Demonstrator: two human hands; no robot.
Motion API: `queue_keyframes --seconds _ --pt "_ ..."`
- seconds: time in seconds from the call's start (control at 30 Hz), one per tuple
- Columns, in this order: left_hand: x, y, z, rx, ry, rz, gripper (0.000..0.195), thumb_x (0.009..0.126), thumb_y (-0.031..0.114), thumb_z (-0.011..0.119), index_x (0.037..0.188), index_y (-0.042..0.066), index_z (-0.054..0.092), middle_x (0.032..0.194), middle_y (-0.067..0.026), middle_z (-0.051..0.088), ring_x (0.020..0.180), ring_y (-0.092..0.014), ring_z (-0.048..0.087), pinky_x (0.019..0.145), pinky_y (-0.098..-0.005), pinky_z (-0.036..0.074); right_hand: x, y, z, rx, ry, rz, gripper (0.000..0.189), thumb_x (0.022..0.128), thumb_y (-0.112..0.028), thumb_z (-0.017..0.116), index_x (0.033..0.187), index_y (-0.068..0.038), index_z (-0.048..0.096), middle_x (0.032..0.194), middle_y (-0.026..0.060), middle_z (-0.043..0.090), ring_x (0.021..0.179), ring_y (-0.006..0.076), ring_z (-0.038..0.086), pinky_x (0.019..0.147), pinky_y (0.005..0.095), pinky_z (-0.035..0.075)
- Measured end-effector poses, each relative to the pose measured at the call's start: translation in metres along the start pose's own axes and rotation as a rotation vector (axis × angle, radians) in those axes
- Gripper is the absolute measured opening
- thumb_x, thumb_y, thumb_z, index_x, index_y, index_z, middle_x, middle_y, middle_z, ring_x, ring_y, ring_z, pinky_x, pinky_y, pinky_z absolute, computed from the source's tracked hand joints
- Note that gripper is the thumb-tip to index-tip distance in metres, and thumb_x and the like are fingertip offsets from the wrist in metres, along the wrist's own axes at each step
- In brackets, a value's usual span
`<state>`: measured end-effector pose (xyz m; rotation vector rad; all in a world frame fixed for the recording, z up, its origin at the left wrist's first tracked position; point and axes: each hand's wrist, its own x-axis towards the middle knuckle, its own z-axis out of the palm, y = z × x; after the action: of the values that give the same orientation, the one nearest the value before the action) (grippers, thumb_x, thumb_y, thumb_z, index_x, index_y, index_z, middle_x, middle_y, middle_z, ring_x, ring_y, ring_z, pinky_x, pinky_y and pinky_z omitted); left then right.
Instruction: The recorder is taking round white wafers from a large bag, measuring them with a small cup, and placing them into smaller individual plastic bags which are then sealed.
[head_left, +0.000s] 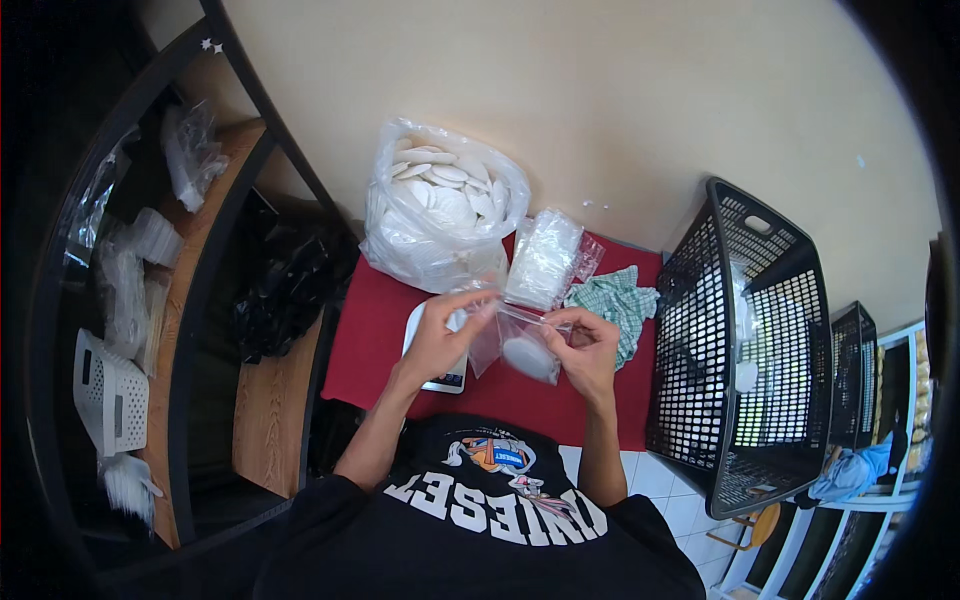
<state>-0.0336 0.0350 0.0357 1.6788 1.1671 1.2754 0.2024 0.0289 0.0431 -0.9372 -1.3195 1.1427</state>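
Note:
Between my two hands hangs a clear plastic zip bag (526, 346) with white round discs near its bottom. My left hand (448, 337) pinches the bag's upper left side, and my right hand (587, 346) grips its upper right corner. Partly hidden behind my left hand is a white digital scale (448, 381) on the red tabletop (367, 330). A large open plastic sack (442, 217) full of white round discs stands beyond my left hand. Beside it lies a stack of clear plastic bags (545, 259). A green checked cloth (619, 300) lies crumpled beyond my right hand.
A tall black perforated crate (731, 352) stands at the table's right side, with some white items inside. On the left, a wooden shelf (202, 262) holds plastic packs and a white basket (112, 397). A black plastic bag (281, 292) sits in the shelving. The wall rises behind the table.

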Motion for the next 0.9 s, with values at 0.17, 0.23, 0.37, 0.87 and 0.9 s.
queue_keyframes --seconds 0.17,0.23,0.37,0.87,0.9 --pt "0.005 0.023 0.027 -0.342 -0.157 -0.1 0.016 0.096 0.002 0.073 0.111 -0.002 0.078 0.12 -0.0161 0.077 0.108 -0.022 0.072 0.097 -0.0344 0.054 -0.015 -0.001 -0.017 0.155 0.049 0.113 0.012 0.091 0.004 0.078 0.101 0.007 0.072 0.095 0.0105 0.075 0.084 0.012 0.07 0.076 0.0242 0.058" --pt "0.002 0.019 0.033 -0.336 -0.149 -0.081 0.013 0.095 0.0 0.074 0.107 -0.003 0.077 0.113 -0.015 0.078 0.102 -0.02 0.073 0.09 -0.0318 0.056 -0.018 0.0 -0.015 0.21 0.05 0.083 0.013 0.091 0.005 0.077 0.102 0.008 0.071 0.093 0.0092 0.075 0.084 0.0119 0.07 0.077 0.025 0.059" --pt "-0.006 0.023 0.043 -0.194 -0.077 0.048 0.01 0.093 0.0 0.075 0.102 -0.003 0.077 0.108 -0.0145 0.079 0.101 -0.021 0.074 0.089 -0.0325 0.056 -0.02 -0.002 -0.011 -0.041 0.045 -0.024 0.013 0.085 0.005 0.078 0.097 0.006 0.074 0.088 0.0053 0.075 0.082 0.0099 0.07 0.075 0.0246 0.057" --pt "-0.005 0.022 0.031 -0.229 0.037 0.163 0.009 0.087 -0.007 0.075 0.095 -0.004 0.076 0.104 -0.0166 0.079 0.106 -0.029 0.075 0.097 -0.0399 0.056 -0.017 -0.005 -0.006 0.105 -0.025 0.0 0.016 0.09 0.009 0.073 0.105 0.01 0.076 0.093 0.0158 0.079 0.085 0.0177 0.076 0.078 0.0287 0.062" --pt "-0.005 0.02 0.029 -0.265 0.038 0.17 0.009 0.086 -0.007 0.075 0.094 -0.003 0.077 0.105 -0.0163 0.079 0.108 -0.029 0.074 0.099 -0.0413 0.056 -0.016 -0.006 -0.009 0.13 -0.015 0.053 0.016 0.092 0.009 0.071 0.107 0.012 0.075 0.094 0.0183 0.078 0.085 0.0204 0.077 0.079 0.0309 0.064"
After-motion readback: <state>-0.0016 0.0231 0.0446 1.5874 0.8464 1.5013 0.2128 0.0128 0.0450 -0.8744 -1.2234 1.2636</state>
